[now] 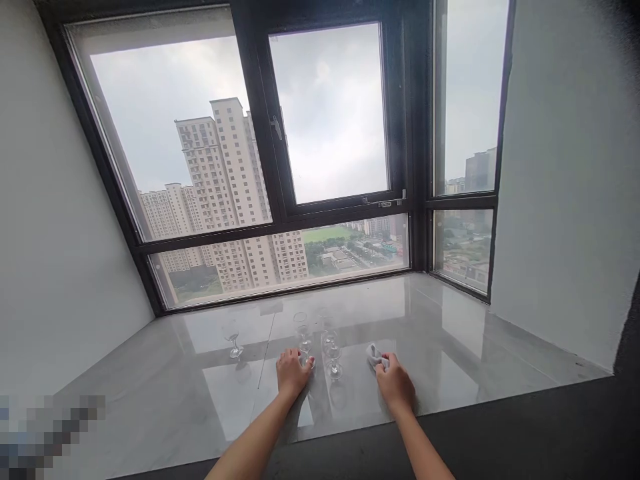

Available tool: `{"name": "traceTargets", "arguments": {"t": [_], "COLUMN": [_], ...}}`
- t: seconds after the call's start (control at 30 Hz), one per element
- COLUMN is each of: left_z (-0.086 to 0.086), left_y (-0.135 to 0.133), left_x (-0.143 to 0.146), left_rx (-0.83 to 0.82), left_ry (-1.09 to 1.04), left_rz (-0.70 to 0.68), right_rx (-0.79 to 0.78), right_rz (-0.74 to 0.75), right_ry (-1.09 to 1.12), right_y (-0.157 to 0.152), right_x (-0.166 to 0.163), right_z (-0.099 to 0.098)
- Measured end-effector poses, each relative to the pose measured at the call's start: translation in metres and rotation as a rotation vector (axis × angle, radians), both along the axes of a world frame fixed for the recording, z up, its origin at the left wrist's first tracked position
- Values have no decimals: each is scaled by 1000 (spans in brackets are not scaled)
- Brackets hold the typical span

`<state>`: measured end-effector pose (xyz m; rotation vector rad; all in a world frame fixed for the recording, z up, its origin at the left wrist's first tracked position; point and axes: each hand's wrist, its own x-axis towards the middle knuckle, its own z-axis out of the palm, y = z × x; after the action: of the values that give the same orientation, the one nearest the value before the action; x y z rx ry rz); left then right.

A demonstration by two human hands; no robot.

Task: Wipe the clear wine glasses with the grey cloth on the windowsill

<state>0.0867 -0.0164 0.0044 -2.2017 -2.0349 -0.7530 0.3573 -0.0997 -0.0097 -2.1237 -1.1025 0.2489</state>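
On the glossy grey windowsill, my left hand (293,371) has its fingers and thumb closed about the foot of a clear stemmed glass (306,343), partly hidden by the hand. Just to the right stand more clear stemmed glasses, the nearest (335,367) with its round foot toward me and another (329,339) close behind. Their see-through bowls overlap, so their outlines are hard to separate. My right hand (396,385) pinches a crumpled white cloth (374,356) above or on the sill, apart from the glasses. Further left, a single stemmed glass (235,345) stands upright.
The tiled sill (440,360) reflects the window and ends at a front edge below my wrists. Behind it rises a dark-framed window (345,217) with a handle (276,127). White walls (560,200) flank both sides. Tall buildings show outside.
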Motion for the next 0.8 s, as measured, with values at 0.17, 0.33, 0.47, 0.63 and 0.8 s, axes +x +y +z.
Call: {"name": "traceTargets", "arguments": {"t": [0.17,0.33,0.47,0.63,0.8], "left_z": [3,13,35,57,52], "left_y": [-8,-11,-2,20,46], "left_x": [-4,-43,-99,-162,-193], "left_rx": [-20,28,68,87,-12], "left_ry": [-42,-29,18,-113,-176], "left_rz": [-47,-149,-44,335,454], "right_rx": [-17,-16,-40,-58,-52], "right_rz": [15,24,30,32,9], "right_ry": [-6,-12,5,12,13], "right_y": [-1,-4,-7,-5,-4], "right_x": [0,1,1,4,2], "right_z": [3,6,8,5,7]}}
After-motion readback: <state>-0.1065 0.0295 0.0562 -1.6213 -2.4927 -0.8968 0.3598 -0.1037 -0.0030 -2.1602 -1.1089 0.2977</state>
